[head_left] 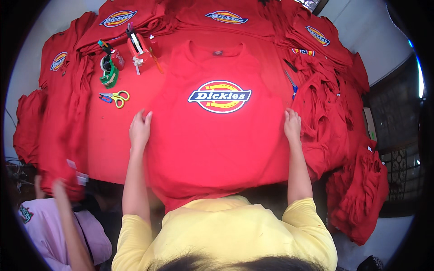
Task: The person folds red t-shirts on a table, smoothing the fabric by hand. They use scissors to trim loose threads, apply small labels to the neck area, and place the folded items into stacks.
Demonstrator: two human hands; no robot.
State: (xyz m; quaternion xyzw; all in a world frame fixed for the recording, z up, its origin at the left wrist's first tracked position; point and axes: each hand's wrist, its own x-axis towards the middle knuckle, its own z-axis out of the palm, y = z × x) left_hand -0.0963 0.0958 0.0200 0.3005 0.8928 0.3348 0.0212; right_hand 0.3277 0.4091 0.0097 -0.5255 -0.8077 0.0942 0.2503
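Observation:
A red sleeveless shirt (212, 149) with a blue, yellow and white printed emblem lies spread on the red-covered table, neckline away from me. Its lower end hangs over the near edge against my yellow top. My left hand (140, 129) rests by the shirt's left side, below the armhole, its thumb and fingers apart. At the opposite side seam, my right hand (292, 125) lies with fingers stretched forward beside the cloth. Neither hand visibly grips the fabric.
Yellow-handled scissors (119, 99), a green tape dispenser (109, 74) and a red dispenser (137, 47) stand left. Blue-handled scissors (293, 86) lie right, near heaped red garments (318, 122). Folded red shirts (181, 18) line the far edge. A co-worker's blurred hand (59, 189) holds red cloth.

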